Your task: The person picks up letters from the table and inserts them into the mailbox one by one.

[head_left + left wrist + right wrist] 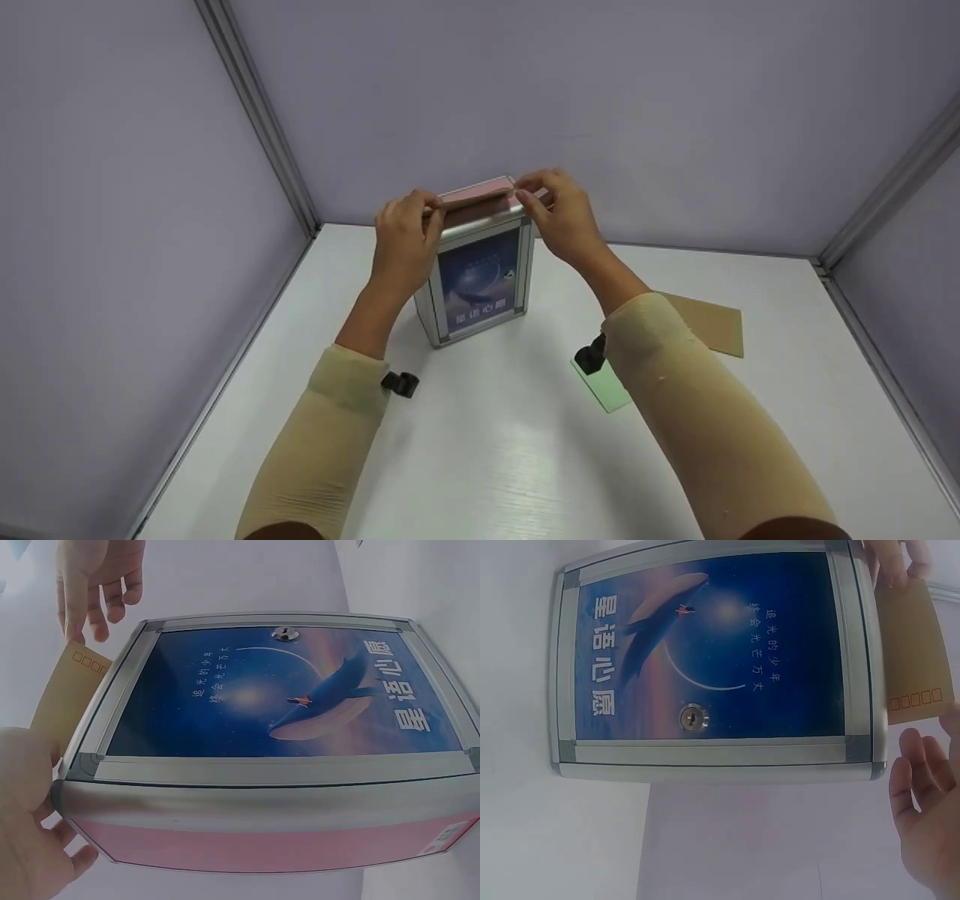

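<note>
Both hands are working at the top of a metal box (480,277) standing upright on the white tabletop (487,450). The left hand (403,244) is pinching one end of a flat envelope (476,193) between thumb and curled fingers, its grip closed down on the paper's edge. The right hand (561,214) is pinching the opposite end the same way, fingertips pressed together on it. The envelope is lying almost level just over the box's top edge; from the head view I cannot tell whether it is touching the lid or already entering a slot.

The wrist views are showing what the head view is not: the envelope is tan (66,694), with a row of small red squares printed near one corner (915,700), and it is sitting along the box's top end, beside the aluminium frame. They are also showing the box front in full: a deep blue poster with a whale, a thin arc of light and pale Chinese characters, plus a small round keyhole (691,718) near the edge farthest from the envelope. The left wrist view alone is showing a pink side panel (277,844).

To the right of the box, a brown card sheet (712,326) and a pale green slip (609,390) are lying flat, partly hidden by the right forearm.
</note>
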### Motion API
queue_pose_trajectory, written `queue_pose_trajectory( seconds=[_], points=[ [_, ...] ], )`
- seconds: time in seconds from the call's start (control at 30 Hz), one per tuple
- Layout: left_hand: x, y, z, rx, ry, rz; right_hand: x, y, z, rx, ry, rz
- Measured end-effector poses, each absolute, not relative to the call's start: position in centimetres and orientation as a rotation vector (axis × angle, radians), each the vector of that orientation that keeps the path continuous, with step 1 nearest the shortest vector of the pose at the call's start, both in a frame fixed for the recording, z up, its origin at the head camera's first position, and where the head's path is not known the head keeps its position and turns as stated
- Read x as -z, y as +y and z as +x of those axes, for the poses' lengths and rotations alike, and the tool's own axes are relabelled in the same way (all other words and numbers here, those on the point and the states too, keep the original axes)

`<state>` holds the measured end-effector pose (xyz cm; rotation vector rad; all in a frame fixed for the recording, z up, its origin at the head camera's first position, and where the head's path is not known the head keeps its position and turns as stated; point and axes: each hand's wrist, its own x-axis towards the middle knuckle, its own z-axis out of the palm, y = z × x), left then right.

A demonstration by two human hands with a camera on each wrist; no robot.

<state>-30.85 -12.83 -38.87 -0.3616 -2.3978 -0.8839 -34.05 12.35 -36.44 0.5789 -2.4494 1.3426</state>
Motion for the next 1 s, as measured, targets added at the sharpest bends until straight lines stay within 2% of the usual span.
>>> queue_pose_trajectory(
  seconds=[0.57, 0.8, 1.0],
  points=[
    [39.3, -12.0, -30.4, 0.830, -2.459, -0.264, 37.9, 14.3, -33.8, -1.374, -2.678, 0.625],
    [39.3, -11.1, -29.8, 0.833, -2.363, -0.242, 39.0, 16.5, -33.5, -1.397, -2.685, 0.524],
    [40.3, -9.0, -27.9, 0.904, -2.161, -0.322, 41.1, 19.5, -33.0, -1.456, -2.686, 0.404]
  ],
)
